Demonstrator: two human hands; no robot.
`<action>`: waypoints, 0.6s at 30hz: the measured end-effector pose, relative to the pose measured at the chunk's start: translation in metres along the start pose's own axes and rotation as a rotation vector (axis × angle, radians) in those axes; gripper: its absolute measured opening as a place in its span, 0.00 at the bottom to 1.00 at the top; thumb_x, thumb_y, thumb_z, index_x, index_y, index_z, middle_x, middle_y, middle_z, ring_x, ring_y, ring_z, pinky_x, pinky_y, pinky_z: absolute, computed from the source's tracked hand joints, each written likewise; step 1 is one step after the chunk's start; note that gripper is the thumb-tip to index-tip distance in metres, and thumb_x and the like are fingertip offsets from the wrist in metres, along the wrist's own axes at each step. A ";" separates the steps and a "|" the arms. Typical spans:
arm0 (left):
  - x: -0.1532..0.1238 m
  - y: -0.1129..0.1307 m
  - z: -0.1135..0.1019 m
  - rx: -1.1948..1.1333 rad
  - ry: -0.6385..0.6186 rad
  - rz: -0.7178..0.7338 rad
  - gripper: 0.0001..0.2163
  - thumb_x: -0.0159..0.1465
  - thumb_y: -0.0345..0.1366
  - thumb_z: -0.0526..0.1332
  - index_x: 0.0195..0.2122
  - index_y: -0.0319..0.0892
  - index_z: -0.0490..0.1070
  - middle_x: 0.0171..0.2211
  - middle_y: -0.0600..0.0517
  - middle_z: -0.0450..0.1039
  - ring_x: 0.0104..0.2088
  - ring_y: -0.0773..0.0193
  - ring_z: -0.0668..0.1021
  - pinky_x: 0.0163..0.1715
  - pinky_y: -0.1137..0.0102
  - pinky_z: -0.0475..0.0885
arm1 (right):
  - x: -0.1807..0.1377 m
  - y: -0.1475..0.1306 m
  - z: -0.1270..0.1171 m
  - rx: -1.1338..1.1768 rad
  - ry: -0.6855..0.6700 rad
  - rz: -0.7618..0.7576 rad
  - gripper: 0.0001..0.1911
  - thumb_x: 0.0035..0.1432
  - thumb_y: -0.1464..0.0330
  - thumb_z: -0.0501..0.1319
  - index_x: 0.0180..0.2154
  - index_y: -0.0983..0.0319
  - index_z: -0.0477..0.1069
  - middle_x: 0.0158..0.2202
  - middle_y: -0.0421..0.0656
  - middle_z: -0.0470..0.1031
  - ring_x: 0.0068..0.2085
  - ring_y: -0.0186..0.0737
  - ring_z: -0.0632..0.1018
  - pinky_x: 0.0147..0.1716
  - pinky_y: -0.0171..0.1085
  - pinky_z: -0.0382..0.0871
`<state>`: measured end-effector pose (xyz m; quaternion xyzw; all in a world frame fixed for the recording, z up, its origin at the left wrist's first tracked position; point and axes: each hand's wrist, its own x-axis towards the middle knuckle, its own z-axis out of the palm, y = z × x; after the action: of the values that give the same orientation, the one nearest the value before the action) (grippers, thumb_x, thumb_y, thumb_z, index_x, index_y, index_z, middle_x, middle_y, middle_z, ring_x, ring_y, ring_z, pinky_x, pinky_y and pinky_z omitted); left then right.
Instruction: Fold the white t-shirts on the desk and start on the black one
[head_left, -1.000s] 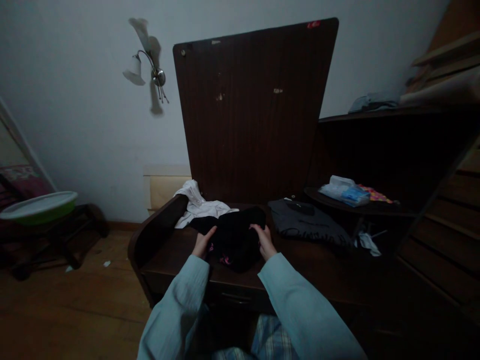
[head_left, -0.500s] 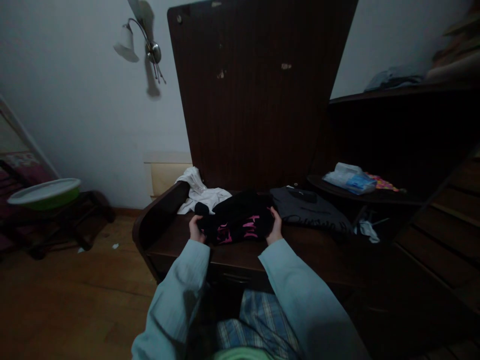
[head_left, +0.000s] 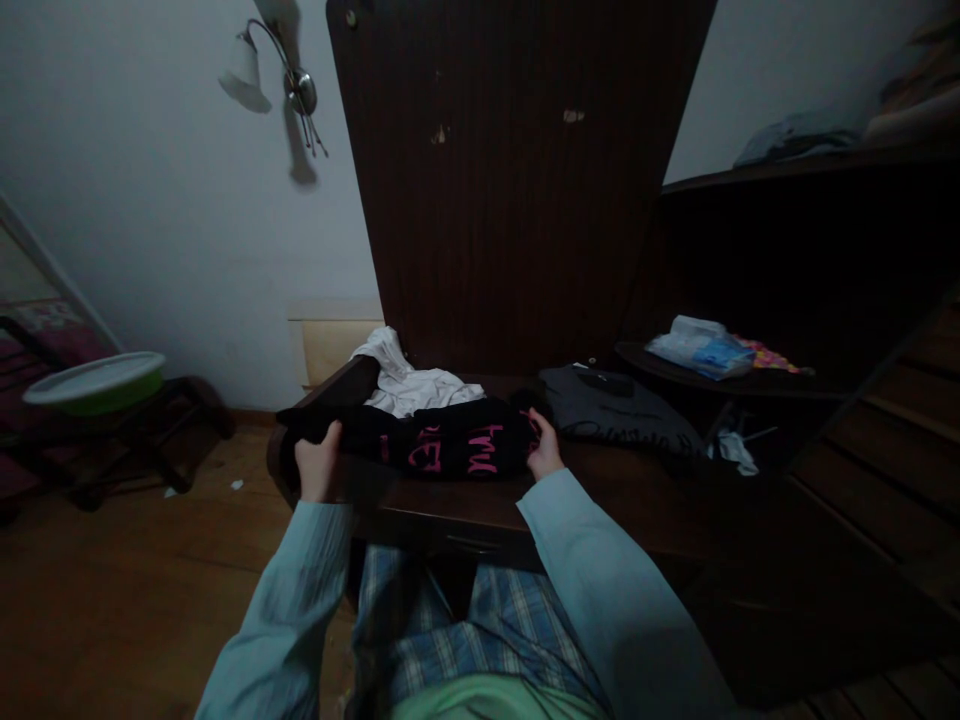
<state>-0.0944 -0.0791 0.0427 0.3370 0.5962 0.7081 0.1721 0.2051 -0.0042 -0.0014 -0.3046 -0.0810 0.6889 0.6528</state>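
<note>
Garment (head_left: 450, 445), black w/ pink print, runs betw. L hand (head_left: 318, 465) & R hand (head_left: 544, 448), each grip closed near an end, prob. keeping it stretched over bench (head_left: 600, 497); white cloth (head_left: 424, 392) beyond, betw. grips.

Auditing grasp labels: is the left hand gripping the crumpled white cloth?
No, the left hand grips one end of the black garment with pink lettering, while the crumpled white cloth lies behind that garment.
</note>
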 end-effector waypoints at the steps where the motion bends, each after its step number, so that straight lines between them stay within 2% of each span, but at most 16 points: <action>1: 0.000 0.005 -0.005 0.077 0.078 0.092 0.18 0.44 0.30 0.62 0.38 0.34 0.67 0.39 0.44 0.71 0.46 0.51 0.71 0.47 0.58 0.65 | 0.000 0.000 0.001 -0.012 0.004 0.013 0.05 0.47 0.69 0.58 0.22 0.62 0.69 0.18 0.37 0.74 0.21 0.34 0.74 0.27 0.34 0.71; 4: -0.007 0.021 -0.012 0.334 0.306 0.460 0.26 0.45 0.29 0.61 0.48 0.35 0.61 0.48 0.43 0.64 0.51 0.53 0.66 0.53 0.59 0.58 | -0.001 0.001 0.002 -0.052 -0.001 0.022 0.04 0.45 0.69 0.59 0.21 0.62 0.70 0.18 0.37 0.75 0.21 0.34 0.75 0.27 0.34 0.71; 5: -0.011 0.026 -0.011 0.407 0.327 0.570 0.26 0.47 0.30 0.60 0.49 0.36 0.60 0.48 0.43 0.64 0.51 0.53 0.65 0.53 0.59 0.58 | -0.001 0.001 0.001 -0.063 -0.001 0.022 0.04 0.44 0.69 0.59 0.21 0.62 0.70 0.18 0.37 0.75 0.21 0.34 0.75 0.27 0.34 0.71; 6: -0.015 0.030 -0.008 0.459 0.293 0.643 0.23 0.49 0.31 0.59 0.48 0.36 0.61 0.47 0.43 0.65 0.50 0.54 0.66 0.52 0.59 0.59 | -0.001 0.001 0.001 -0.072 -0.002 0.023 0.04 0.44 0.69 0.60 0.20 0.62 0.70 0.18 0.37 0.75 0.21 0.34 0.74 0.27 0.34 0.71; 7: -0.017 0.033 -0.004 0.502 0.200 0.686 0.19 0.51 0.33 0.58 0.46 0.37 0.63 0.45 0.44 0.66 0.49 0.55 0.67 0.50 0.60 0.61 | -0.001 0.001 0.001 -0.078 -0.004 0.023 0.04 0.43 0.69 0.60 0.20 0.62 0.70 0.18 0.37 0.74 0.21 0.34 0.74 0.27 0.34 0.71; 9: -0.021 0.035 0.006 0.585 -0.116 0.706 0.14 0.54 0.35 0.56 0.42 0.39 0.65 0.40 0.46 0.69 0.44 0.58 0.71 0.46 0.64 0.65 | -0.001 0.001 0.000 -0.082 -0.014 0.018 0.05 0.43 0.69 0.60 0.19 0.62 0.69 0.17 0.37 0.74 0.20 0.33 0.74 0.27 0.33 0.71; 11: -0.022 0.030 0.019 0.700 -0.426 0.674 0.12 0.55 0.37 0.56 0.40 0.41 0.67 0.40 0.48 0.70 0.42 0.60 0.72 0.43 0.67 0.67 | -0.001 0.002 0.000 -0.075 -0.019 0.007 0.04 0.42 0.69 0.60 0.19 0.61 0.69 0.17 0.36 0.74 0.21 0.33 0.74 0.27 0.33 0.70; 12: -0.023 0.025 0.025 0.769 -0.529 0.654 0.13 0.55 0.38 0.57 0.41 0.41 0.67 0.41 0.48 0.70 0.43 0.59 0.72 0.43 0.68 0.67 | -0.001 0.002 0.000 -0.071 -0.021 0.009 0.04 0.42 0.69 0.60 0.19 0.61 0.69 0.17 0.36 0.74 0.21 0.33 0.74 0.27 0.33 0.71; 15: -0.024 0.009 0.037 0.994 -0.691 0.588 0.15 0.53 0.38 0.60 0.42 0.42 0.67 0.45 0.47 0.69 0.47 0.57 0.71 0.44 0.68 0.66 | -0.001 0.002 0.000 -0.067 -0.020 0.018 0.03 0.42 0.69 0.60 0.20 0.61 0.70 0.18 0.37 0.75 0.22 0.34 0.75 0.26 0.34 0.71; 18: -0.023 -0.003 0.041 1.148 -0.744 0.444 0.11 0.56 0.36 0.56 0.39 0.42 0.68 0.41 0.46 0.72 0.43 0.56 0.73 0.40 0.67 0.67 | 0.000 0.003 0.000 -0.063 -0.016 0.006 0.02 0.41 0.69 0.61 0.21 0.60 0.70 0.19 0.36 0.75 0.22 0.35 0.75 0.25 0.34 0.71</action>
<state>-0.0508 -0.0637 0.0359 0.7065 0.6937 0.1396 0.0116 0.2031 -0.0048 -0.0028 -0.3195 -0.1069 0.6904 0.6401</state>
